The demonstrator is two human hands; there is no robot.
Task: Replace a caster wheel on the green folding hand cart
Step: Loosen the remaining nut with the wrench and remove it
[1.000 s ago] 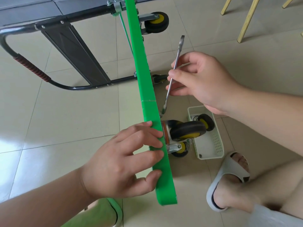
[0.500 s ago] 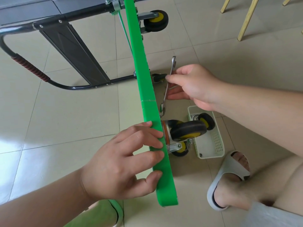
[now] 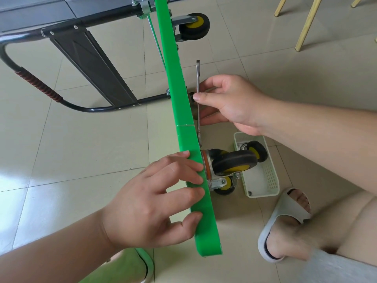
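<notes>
At mid-frame the right hand (image 3: 230,103) pinches a wrench (image 3: 197,78) beside the cart (image 3: 183,111), tip just above the caster (image 3: 232,162); the left hand (image 3: 155,201), fingers spread, braces it. Such a light pinch could slip.

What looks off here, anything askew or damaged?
Nothing looks damaged or spilled. The cart stands on its edge, wheels pointing sideways, which fits the repair. A loose wheel lies in the white basket.

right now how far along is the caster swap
Done: green deck stands on edge, a loose caster lies in the white basket. In hand: left hand steadies the deck, right hand pinches the wrench, its tip by the mounted caster. Left: wrenching that mount; old or new wheel, I cannot tell.
</notes>
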